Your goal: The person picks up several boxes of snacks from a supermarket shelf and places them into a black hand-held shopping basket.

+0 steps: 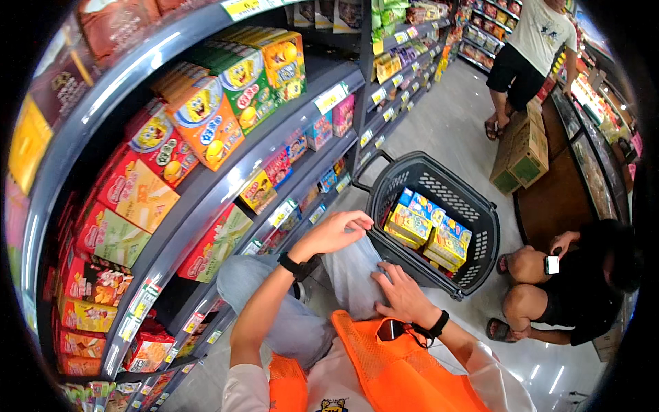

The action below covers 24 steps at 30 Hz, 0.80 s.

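My left hand (337,233) is raised over my jeans-clad knee with curled fingers, near the left side of a black plastic shopping basket (383,239); I see nothing in it. My right hand (404,293) rests with spread fingers on my other leg, just below the basket. Inside the basket lie several yellow-and-blue snack boxes (412,224), stacked in two groups. Left of my hands, a dark shelf holds upright cartoon snack boxes (208,121), and a red-and-green biscuit box (216,244) stands on the tier below.
A person (582,288) squats at the right with a phone (552,264). Another person (525,62) stands farther up the aisle beside cardboard cartons (522,149). Curved shelving with price rails (231,180) runs along the left; a brown display stand (551,201) borders the right.
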### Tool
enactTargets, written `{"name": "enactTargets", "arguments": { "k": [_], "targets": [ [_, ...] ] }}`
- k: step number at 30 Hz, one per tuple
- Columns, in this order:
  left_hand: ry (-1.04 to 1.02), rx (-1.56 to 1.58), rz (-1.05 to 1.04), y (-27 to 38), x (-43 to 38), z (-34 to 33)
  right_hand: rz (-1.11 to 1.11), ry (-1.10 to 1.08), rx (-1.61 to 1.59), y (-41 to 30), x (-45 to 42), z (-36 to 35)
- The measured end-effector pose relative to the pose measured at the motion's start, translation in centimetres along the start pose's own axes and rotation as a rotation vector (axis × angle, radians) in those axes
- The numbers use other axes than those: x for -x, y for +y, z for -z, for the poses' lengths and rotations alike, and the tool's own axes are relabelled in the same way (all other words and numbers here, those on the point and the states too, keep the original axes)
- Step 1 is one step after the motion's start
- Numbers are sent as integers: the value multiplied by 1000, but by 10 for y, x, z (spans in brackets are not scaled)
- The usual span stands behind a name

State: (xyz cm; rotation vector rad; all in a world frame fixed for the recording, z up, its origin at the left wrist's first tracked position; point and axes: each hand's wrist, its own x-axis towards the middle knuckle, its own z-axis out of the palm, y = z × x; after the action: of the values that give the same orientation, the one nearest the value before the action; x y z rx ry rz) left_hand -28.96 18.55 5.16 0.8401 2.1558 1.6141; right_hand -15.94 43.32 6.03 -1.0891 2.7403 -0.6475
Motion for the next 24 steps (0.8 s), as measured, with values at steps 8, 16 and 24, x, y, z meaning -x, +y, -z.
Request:
{"name": "enactTargets", "arguments": {
  "k": [8,16,24],
  "targets": [
    [370,-58,32,36,48,26,127,55,96,-25,17,3],
    [1010,-910,-244,158,82,77,116,-44,168,-27,20,-12],
    [1367,-1256,-5,189,83,148,126,86,110,-13,13,-33]
  ]
}}
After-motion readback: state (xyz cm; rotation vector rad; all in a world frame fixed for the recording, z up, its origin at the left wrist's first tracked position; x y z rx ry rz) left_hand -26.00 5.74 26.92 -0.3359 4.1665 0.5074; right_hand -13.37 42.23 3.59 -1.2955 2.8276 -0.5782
